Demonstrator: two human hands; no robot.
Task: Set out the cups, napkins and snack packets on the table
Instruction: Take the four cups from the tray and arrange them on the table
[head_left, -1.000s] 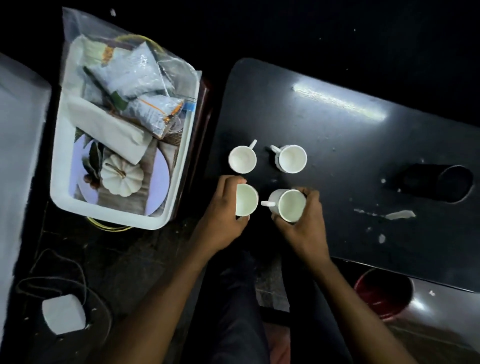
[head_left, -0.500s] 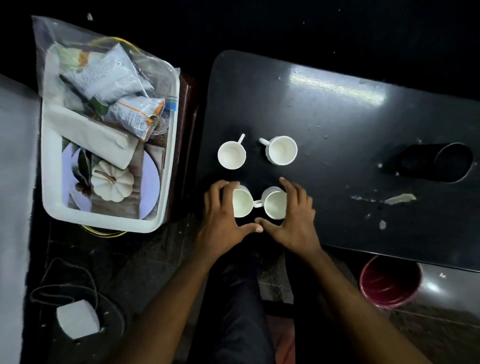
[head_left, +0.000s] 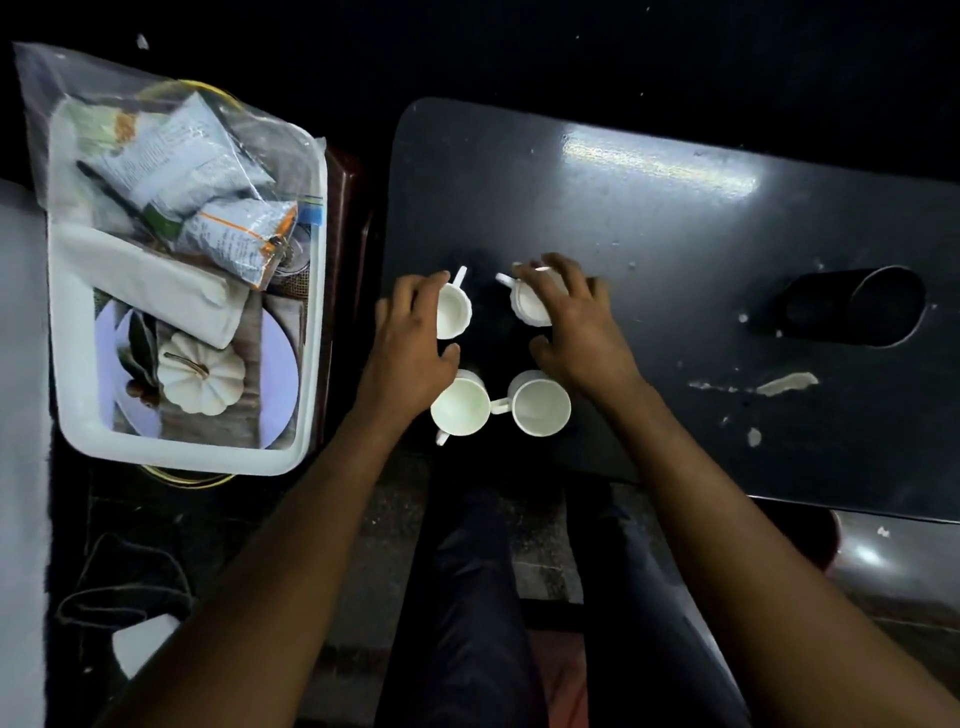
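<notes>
Head view. Four white cups stood in a square on the dark table (head_left: 675, 218). Left hand (head_left: 410, 343) cupped the far-left cup (head_left: 453, 312); right hand (head_left: 576, 322) gripped the far-right cup (head_left: 531, 304). Near-left cup (head_left: 460, 408) touched the near-right cup (head_left: 540, 408). Napkin (head_left: 150, 283) and snack packets (head_left: 208, 182) lay in the white tray (head_left: 83, 415) at left.

Dark table (head_left: 649, 234) bears four white cups (head_left: 540, 406).

far cups (head_left: 453, 312) | partly hidden by hands | grip perhaps closed
</notes>
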